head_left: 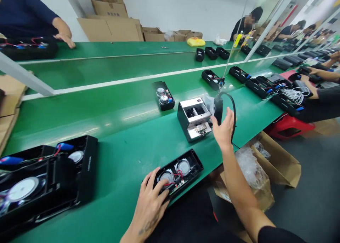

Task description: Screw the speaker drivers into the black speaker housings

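Note:
A black speaker housing lies open side up on the green bench near me. Inside it are two round speaker drivers, red wires and a small circuit board. My left hand grips its left end, fingers over the edge and onto the nearer driver. My right hand is raised with thumb and fingers apart around a black hanging tool, likely an electric screwdriver; I cannot tell whether they touch. The tool hangs from a cord with a black cable looping down. Just left of it stands a boxy screw feeder with a metal top.
Another open speaker housing lies behind the feeder. Larger housings are at the left. More units line the bench to the right, beside a co-worker's arms. Cardboard boxes with plastic bags stand below the edge. A person works across the bench.

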